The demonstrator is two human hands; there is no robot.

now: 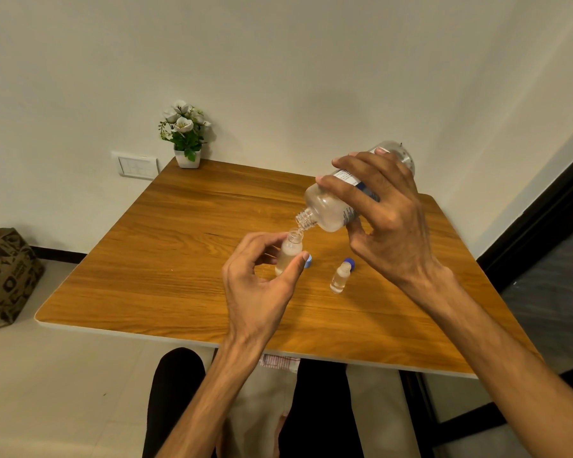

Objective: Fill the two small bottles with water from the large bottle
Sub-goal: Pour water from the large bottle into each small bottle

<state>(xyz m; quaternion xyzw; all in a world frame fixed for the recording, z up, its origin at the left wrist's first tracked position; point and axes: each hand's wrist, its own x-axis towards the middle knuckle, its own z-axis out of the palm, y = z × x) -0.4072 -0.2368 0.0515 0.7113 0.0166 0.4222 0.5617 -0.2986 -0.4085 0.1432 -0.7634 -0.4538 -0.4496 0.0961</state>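
My right hand (389, 213) grips the large clear bottle (328, 206), tilted with its open neck down and to the left. The neck sits just over the mouth of a small clear bottle (289, 251), which my left hand (262, 276) holds upright between thumb and fingers above the wooden table (179, 259). A thin stream of water passes between the two mouths. The second small bottle (340, 276) stands uncapped on the table to the right, with water in it. A blue cap (350, 262) lies behind it, and another blue cap (308, 260) shows by my left thumb.
A small white pot of white flowers (186, 133) stands at the table's far left corner by the wall. A patterned bag (4, 276) sits on the floor to the left. My legs are under the table's near edge.
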